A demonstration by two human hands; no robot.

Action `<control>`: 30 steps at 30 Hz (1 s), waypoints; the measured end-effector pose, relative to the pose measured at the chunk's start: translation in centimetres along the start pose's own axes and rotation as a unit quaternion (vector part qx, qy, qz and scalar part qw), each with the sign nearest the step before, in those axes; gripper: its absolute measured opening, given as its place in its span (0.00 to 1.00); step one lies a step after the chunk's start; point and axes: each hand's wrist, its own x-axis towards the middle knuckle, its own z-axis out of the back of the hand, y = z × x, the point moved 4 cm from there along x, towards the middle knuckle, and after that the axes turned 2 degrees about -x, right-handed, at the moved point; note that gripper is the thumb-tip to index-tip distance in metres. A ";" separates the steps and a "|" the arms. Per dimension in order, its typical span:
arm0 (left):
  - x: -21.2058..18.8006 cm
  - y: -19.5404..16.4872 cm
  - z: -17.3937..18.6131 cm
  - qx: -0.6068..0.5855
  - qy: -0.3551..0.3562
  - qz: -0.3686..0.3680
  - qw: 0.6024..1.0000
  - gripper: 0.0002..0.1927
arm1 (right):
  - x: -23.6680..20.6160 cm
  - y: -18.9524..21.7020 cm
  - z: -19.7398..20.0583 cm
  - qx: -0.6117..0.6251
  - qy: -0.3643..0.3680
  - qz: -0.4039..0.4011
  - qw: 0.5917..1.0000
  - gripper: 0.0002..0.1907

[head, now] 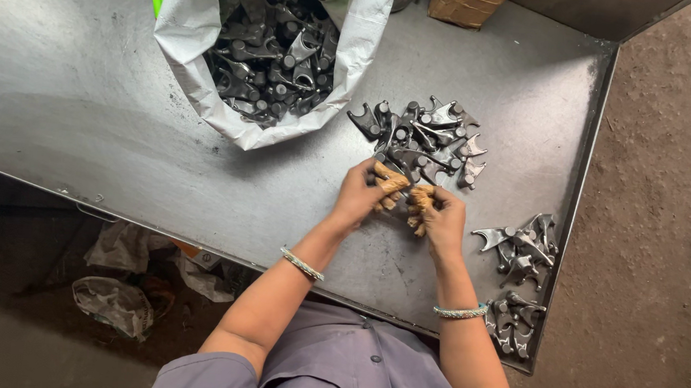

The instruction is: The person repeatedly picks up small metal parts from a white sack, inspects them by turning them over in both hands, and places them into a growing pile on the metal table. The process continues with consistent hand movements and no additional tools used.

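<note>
**Op A:** Steel worktop (85, 95) fills my view, set over a dirt floor, with a white sack (186, 37) of dark forged metal parts standing open near the far edge. What do you read at the hands?

**Op B:** I see both hands meeting near the middle of the worktop, just at the near side of the loose pile of parts (426, 139). The left hand (359, 197) is curled, its taped fingertips (389, 181) pinching something small and dark; the right hand (439, 217) is curled too, fingertips pressed against the same spot. I cannot tell whether they share one part or hold one each.

**Op A:** So which step do I log?

**Op B:** I judge it as checking a piece taken from the middle pile, hand to hand. Two smaller groups lie by the right edge: one group (520, 247) further up, another (515, 319) at the near right corner.

**Op A:** And the next move?

**Op B:** My guess: it calls for a short carry to the right and a clean release onto one of those groups, without scattering parts off the edge. The pieces look heavy and awkwardly shaped, so a firm pinch matters.
</note>
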 end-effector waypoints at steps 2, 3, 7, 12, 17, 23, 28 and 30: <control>0.5 -0.9 1.4 0.060 0.002 0.029 0.998 0.10 | -0.2 1.2 0.2 -0.146 -0.013 0.061 0.987 0.11; 0.9 -1.6 2.2 0.084 -0.022 0.030 0.996 0.10 | -0.2 2.1 0.3 -0.232 -0.029 0.113 0.966 0.13; 2.5 -5.3 5.5 -0.023 -0.087 -0.095 0.991 0.08 | -1.3 4.6 -1.1 -0.424 -0.018 0.318 0.848 0.30; 3.1 -9.0 9.0 -0.118 -0.199 -0.292 0.928 0.16 | -1.7 4.1 -0.8 -0.468 -0.038 0.270 0.840 0.24; 2.2 -7.4 8.4 -0.099 -0.125 -0.242 0.957 0.14 | -3.0 1.9 1.1 -0.396 -0.019 0.265 0.879 0.21; -0.1 -1.7 2.4 0.159 0.010 -0.137 0.978 0.20 | -2.8 -1.3 2.8 -0.125 -0.011 0.080 0.989 0.16; -1.1 1.1 0.0 0.147 0.032 -0.044 0.988 0.15 | -2.7 -2.9 2.7 0.325 -0.001 -0.173 0.930 0.18; -1.4 2.2 -0.8 0.079 0.063 0.028 0.994 0.10 | -2.5 -3.0 2.6 0.331 -0.018 -0.194 0.924 0.16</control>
